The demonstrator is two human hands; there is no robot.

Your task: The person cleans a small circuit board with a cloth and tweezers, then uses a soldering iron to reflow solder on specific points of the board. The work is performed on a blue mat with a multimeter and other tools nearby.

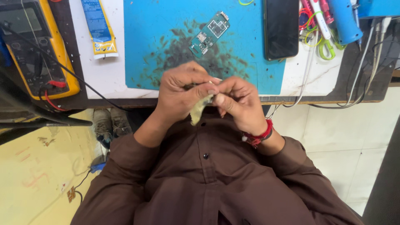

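Head view: at frame centre, left hand (181, 89) and right hand (239, 102) meet, fingers pinched shut on a small yellowish scrap (198, 110) hanging below the fingertips. Green circuit board (209, 33) lies on blue mat (166, 25) above. Best kept taut, pinch low, pull slowly.
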